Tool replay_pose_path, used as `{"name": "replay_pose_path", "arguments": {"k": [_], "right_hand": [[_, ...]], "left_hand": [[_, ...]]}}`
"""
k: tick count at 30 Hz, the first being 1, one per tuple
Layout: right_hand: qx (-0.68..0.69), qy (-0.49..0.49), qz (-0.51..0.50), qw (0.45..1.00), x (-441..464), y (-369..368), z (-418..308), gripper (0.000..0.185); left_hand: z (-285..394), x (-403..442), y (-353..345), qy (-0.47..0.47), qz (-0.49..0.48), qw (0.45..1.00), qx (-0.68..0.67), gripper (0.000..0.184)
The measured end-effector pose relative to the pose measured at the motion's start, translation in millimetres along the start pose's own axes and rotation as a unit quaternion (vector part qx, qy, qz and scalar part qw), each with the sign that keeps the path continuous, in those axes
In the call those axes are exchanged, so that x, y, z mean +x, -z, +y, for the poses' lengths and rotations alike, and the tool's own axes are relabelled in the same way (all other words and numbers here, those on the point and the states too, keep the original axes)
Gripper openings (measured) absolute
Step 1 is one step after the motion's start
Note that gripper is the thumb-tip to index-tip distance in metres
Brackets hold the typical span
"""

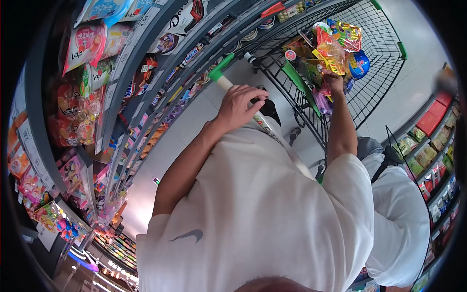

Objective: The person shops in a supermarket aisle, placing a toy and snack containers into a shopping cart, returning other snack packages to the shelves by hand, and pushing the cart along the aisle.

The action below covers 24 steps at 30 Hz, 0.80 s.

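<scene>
My left hand (239, 106) is curled over the pale handle (266, 125) of the shopping cart (379, 82), close to the handle's green end. Over in the cart basket, my right hand (333, 80) grips the lower end of a shiny red and yellow snack packet (331, 52). Around that hand lie a blue dome-shaped package (358, 64), a colourful packet (348, 34) and a purple-wrapped item (322, 103). My right fingers are partly hidden behind the packet.
Shelves of bagged sweets (83, 44) and chocolate bars (188, 57) curve along the left. A person in a white shirt (401, 219) with a dark strap stands close at my right. Behind them run more shelves with green packets (425, 155) and red boxes (432, 117).
</scene>
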State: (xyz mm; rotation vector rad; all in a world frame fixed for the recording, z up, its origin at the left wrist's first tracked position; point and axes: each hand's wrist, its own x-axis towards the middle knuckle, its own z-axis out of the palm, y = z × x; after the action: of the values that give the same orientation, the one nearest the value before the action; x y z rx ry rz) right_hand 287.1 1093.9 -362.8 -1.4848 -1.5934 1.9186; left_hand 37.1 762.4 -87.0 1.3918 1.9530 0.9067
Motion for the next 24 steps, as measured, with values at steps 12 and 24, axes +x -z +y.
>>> {"name": "replay_pose_path", "arguments": {"k": [12, 24], "right_hand": [[0.029, -0.041, -0.027, 0.998, -9.0, 16.0, -62.6, 0.027], [0.345, 0.027, -0.234, 0.909, -124.6, -100.3, -202.3, 0.032]], "left_hand": [[-5.6, -4.8, -6.3, -0.033, 0.024, 0.999, 0.007, 0.021], [1.7, -8.6, -10.4, 0.009, 0.063, 0.998, 0.005, 0.078]]}}
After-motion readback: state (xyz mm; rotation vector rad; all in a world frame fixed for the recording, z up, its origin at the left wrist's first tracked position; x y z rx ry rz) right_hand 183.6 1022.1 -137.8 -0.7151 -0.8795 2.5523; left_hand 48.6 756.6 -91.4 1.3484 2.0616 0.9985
